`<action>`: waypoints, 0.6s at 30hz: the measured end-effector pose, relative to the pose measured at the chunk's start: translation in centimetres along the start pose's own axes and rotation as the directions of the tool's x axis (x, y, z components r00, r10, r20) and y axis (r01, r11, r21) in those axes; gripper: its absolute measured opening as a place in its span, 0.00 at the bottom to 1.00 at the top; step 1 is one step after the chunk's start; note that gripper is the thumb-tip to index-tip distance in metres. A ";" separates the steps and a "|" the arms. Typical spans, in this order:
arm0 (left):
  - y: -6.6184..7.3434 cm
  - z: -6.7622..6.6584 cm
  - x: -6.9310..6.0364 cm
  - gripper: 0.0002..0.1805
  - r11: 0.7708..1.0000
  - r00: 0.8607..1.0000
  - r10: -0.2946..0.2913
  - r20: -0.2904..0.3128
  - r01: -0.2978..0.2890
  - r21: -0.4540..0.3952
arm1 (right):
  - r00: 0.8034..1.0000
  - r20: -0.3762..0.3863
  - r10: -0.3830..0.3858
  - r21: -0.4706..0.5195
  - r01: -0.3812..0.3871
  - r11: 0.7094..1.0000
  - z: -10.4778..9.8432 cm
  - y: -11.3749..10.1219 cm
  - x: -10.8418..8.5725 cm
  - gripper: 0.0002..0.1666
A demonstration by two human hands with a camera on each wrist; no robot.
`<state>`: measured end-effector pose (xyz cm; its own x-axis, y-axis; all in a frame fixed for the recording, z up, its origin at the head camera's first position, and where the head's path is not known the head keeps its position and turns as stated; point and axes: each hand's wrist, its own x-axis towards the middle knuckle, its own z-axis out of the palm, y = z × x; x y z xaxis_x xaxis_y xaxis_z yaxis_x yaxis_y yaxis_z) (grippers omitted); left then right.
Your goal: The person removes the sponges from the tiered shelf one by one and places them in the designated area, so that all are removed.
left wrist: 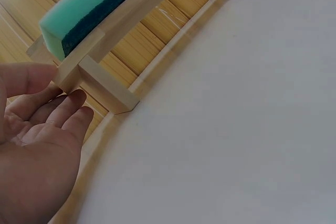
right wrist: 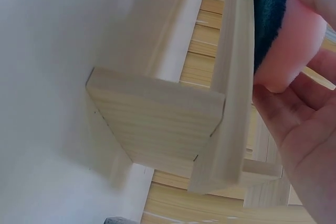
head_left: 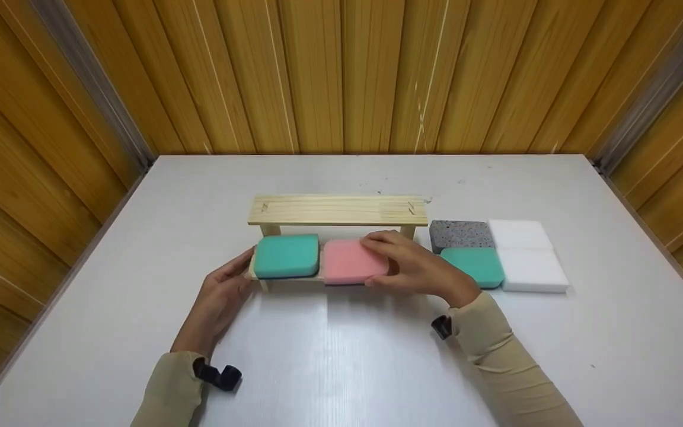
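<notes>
A two-step wooden rack (head_left: pixel 335 210) stands on the table. On its lower step lie a teal sponge (head_left: pixel 287 256) at the left and a pink sponge (head_left: pixel 350 261) beside it, a small gap between them. My left hand (head_left: pixel 223 293) holds the left end of that step, thumb against the upper edge and fingertips under the wood (left wrist: pixel 79 69). With thumb and fingers, my right hand (head_left: pixel 418 267) grips the right side of the pink sponge, whose dark scouring layer (right wrist: pixel 269 14) faces down over the step. Whether this sponge bears fully on the wood is hard to tell.
Right of the rack, close together on the white table (head_left: pixel 365 367), lie a speckled grey block (head_left: pixel 460 233), another teal sponge (head_left: pixel 473 265) and white foam blocks (head_left: pixel 534 270). Wood-patterned panels (head_left: pixel 329 71) rise behind the table.
</notes>
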<state>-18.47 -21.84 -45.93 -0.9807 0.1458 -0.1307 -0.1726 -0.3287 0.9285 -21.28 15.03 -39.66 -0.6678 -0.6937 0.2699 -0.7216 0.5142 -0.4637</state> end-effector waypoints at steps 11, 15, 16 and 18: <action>0.1 0.0 0.0 0.32 0.999 1.000 -0.015 -0.028 0.016 0.037 | 1.000 -0.009 -0.006 0.018 0.006 1.000 -0.5 0.4 -1.0 0.40; 0.0 0.0 0.1 0.32 0.998 1.000 -0.011 -0.029 0.012 0.062 | 1.000 -0.005 0.008 0.026 -0.008 1.000 -0.8 0.4 -1.4 0.41; 0.1 0.1 0.1 0.32 0.998 1.000 -0.008 -0.026 0.010 0.067 | 1.000 -0.005 0.011 0.025 -0.011 1.000 -0.8 0.4 -1.5 0.41; 0.1 0.1 0.1 0.32 0.998 1.000 -0.004 -0.025 0.006 0.067 | 1.000 -0.004 0.017 0.025 -0.017 1.000 -1.0 0.4 -1.6 0.41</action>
<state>-18.54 -21.78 -45.83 -0.9819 0.1239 -0.1432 -0.1718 -0.2651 0.9488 -20.65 16.87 -39.41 -0.6805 -0.6829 0.2656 -0.7055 0.5127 -0.4892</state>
